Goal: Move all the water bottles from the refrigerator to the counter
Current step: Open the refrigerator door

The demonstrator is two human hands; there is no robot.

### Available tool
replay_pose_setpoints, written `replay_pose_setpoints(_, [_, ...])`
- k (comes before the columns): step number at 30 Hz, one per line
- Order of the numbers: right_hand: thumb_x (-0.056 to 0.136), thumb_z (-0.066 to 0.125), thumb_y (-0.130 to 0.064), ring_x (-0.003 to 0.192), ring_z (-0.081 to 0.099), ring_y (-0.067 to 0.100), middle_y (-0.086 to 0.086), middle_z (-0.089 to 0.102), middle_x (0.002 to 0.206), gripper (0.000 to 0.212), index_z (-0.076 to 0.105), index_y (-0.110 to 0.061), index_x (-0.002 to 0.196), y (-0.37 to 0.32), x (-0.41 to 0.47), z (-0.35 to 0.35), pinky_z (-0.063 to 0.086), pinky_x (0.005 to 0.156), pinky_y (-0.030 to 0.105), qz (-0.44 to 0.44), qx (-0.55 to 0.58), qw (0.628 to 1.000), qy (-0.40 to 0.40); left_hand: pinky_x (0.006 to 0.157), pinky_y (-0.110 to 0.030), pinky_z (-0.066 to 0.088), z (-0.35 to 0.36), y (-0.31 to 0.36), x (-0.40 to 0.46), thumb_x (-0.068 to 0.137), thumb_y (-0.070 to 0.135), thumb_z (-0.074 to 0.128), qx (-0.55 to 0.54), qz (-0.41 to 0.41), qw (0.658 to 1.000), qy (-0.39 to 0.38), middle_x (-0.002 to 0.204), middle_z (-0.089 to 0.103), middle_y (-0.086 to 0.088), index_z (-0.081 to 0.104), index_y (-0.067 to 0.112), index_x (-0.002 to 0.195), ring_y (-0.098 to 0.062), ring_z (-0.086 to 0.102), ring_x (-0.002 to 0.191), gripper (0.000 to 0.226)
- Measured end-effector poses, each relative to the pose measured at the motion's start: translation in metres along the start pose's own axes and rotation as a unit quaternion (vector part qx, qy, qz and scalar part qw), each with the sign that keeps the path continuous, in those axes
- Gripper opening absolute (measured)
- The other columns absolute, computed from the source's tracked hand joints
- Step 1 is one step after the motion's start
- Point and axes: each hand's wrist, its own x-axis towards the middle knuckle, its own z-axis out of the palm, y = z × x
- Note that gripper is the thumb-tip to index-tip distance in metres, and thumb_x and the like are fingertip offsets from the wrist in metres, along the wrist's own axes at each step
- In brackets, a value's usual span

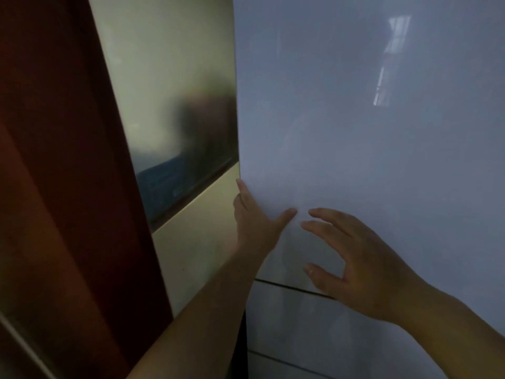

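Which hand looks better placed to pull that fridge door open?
Left, probably: the left hand grips the refrigerator door at its edge, while the right hand spreads open over the flat front, holding nothing.

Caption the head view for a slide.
Left hand holds the refrigerator door at its left edge; right hand open beside it.

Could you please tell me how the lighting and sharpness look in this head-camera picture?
Head view: dim and soft; a window reflection glares on the refrigerator door; the metal panel beside it shows a smeared dark reflection; the wide lens tilts straight edges; the left hand and right hand are dim but recognisable.
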Motion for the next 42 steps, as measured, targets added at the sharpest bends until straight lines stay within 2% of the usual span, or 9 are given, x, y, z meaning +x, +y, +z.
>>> replay_pose_setpoints(3, [0.087,0.051,-0.053,0.127,0.037,0.004,-0.014,0.037,0.14,0.054,0.045,-0.028,0.135,-0.004,0.008,0.003,0.021,0.101,0.014,-0.001,0.002,1.0,-0.004,0.101,-0.045,0.037,0.002,-0.003,0.001,0.062,0.067,0.079,0.005,0.0,1.0,0.004,0.149,0.024,-0.007,-0.015,0.036,0.151,-0.027,0.032,0.134,0.133])
replay_pose_setpoints(9, [0.087,0.051,-0.053,0.128,0.037,0.006,-0.012,0.039,0.141,0.055,0.044,-0.028,0.136,-0.012,0.012,0.014,0.025,0.101,0.021,0.019,-0.002,1.0,-0.019,0.101,-0.052,0.04,0.002,-0.003,0.001,0.062,0.07,0.066,0.005,-0.012,1.0,-0.009,0.148,0.024,-0.007,-0.017,0.037,0.151,-0.029,0.034,0.132,0.126])
replay_pose_setpoints(13, [0.088,0.05,-0.055,0.129,0.038,0.007,-0.011,0.04,0.142,0.056,0.042,-0.028,0.138,-0.018,0.013,0.014,0.029,0.103,0.026,0.033,-0.001,0.999,-0.031,0.099,-0.051,0.04,0.001,-0.006,0.002,0.069,0.062,0.073,0.024,-0.003,1.0,-0.006,0.146,0.027,-0.012,-0.017,0.034,0.152,-0.031,0.037,0.13,0.126])
replay_pose_setpoints(21, [0.087,0.046,-0.059,0.132,0.031,0.006,-0.009,0.036,0.148,0.058,0.041,-0.033,0.138,-0.033,0.012,0.005,0.02,0.104,0.022,0.063,-0.017,0.997,-0.037,0.089,-0.052,0.052,-0.009,-0.008,-0.008,0.064,0.069,0.075,0.075,-0.015,0.997,0.013,0.133,0.031,-0.011,-0.014,0.039,0.147,-0.031,0.053,0.107,0.126])
replay_pose_setpoints(26, [0.087,0.043,-0.06,0.134,0.026,0.004,-0.01,0.032,0.15,0.055,0.042,-0.036,0.137,-0.047,0.011,0.003,0.015,0.105,0.018,0.071,-0.017,0.996,-0.046,0.094,-0.05,0.051,-0.018,-0.016,-0.035,0.07,0.075,0.066,0.092,-0.003,0.995,0.035,0.148,0.026,-0.011,-0.007,0.033,0.151,-0.031,0.05,0.119,0.117])
replay_pose_setpoints(31, [0.087,0.04,-0.063,0.132,0.019,-0.005,-0.012,0.03,0.151,0.062,0.04,-0.033,0.141,-0.065,0.011,0.003,0.013,0.105,0.017,0.075,-0.012,0.996,-0.05,0.102,-0.048,0.045,-0.034,-0.039,-0.048,0.08,0.052,0.071,0.05,0.052,0.997,0.003,0.145,0.044,-0.008,0.013,0.025,0.155,-0.027,0.046,0.127,0.099])
replay_pose_setpoints(36, [0.087,0.04,-0.063,0.138,0.025,0.006,-0.012,0.029,0.152,0.062,0.04,-0.033,0.141,-0.084,0.014,0.004,0.019,0.108,0.022,0.077,-0.013,0.995,-0.055,0.106,-0.04,0.041,-0.036,-0.026,-0.052,0.075,0.047,0.079,0.0,0.024,0.999,-0.02,0.148,0.043,-0.005,0.011,0.023,0.155,-0.021,0.046,0.131,0.108])
replay_pose_setpoints(39, [0.088,0.043,-0.06,0.137,0.026,0.004,-0.011,0.031,0.151,0.06,0.042,-0.032,0.14,-0.091,0.009,0.0,0.018,0.106,0.02,0.083,-0.016,0.996,-0.043,0.101,-0.047,0.046,-0.04,-0.025,-0.035,0.074,0.046,0.077,0.016,0.011,0.999,-0.028,0.139,0.049,-0.008,0.021,0.022,0.152,-0.027,0.049,0.126,0.099])
replay_pose_setpoints(42, [0.088,0.044,-0.06,0.136,0.026,0.003,-0.011,0.032,0.151,0.059,0.042,-0.032,0.14,-0.092,-0.002,-0.005,0.019,0.107,0.021,0.092,-0.029,0.994,-0.042,0.106,-0.051,0.042,-0.038,-0.012,-0.021,0.076,0.044,0.076,-0.037,-0.027,0.998,-0.033,0.148,0.038,-0.01,0.013,0.023,0.155,-0.028,0.042,0.132,0.103])
